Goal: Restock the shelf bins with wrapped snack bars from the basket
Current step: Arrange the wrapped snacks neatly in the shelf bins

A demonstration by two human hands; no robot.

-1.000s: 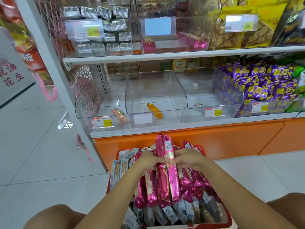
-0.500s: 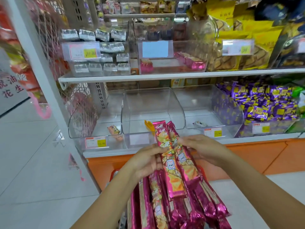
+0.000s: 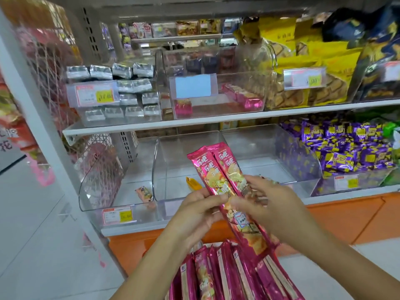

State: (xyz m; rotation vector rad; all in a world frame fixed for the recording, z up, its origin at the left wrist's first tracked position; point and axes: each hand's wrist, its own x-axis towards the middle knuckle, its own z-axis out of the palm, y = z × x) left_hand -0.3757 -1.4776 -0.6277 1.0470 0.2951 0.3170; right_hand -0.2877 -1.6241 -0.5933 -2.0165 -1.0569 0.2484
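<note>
Setting: a shop shelving unit [image 3: 151, 126] with white shelves and an orange base is seen above a pale tiled floor [image 3: 32, 245].
Held bars: two pink wrapped snack bars [image 3: 220, 174] are held side by side and touching at centre frame, in front of the middle bin, tops tilted toward 11 o'clock.
Left hand [image 3: 199, 211]: curled round both bars from 8 o'clock, thumb laid across their fronts.
Right hand [image 3: 266, 202]: closed on the same two bars from 4 o'clock, fingertips pinched on the wrappers.
Stock pile [image 3: 227, 273]: more pink bars are stacked at 6 o'clock; their number cannot be told, and the basket is barely seen.
Lower bins: three clear bins are set in a row. One orange packet [image 3: 144, 192] lies in the left bin [image 3: 97, 187], one yellow sweet [image 3: 193, 183] in the middle bin [image 3: 171, 161]; the right bin [image 3: 259, 144] is partly hidden.
Fourth bin: heaped purple sweets [image 3: 346, 152] are seen at 3 o'clock.
Upper shelf: silver packets [image 3: 129, 87] are kept at 10 o'clock, pink packs [image 3: 242, 96] at 12, yellow bags [image 3: 324, 61] at 2.
</note>
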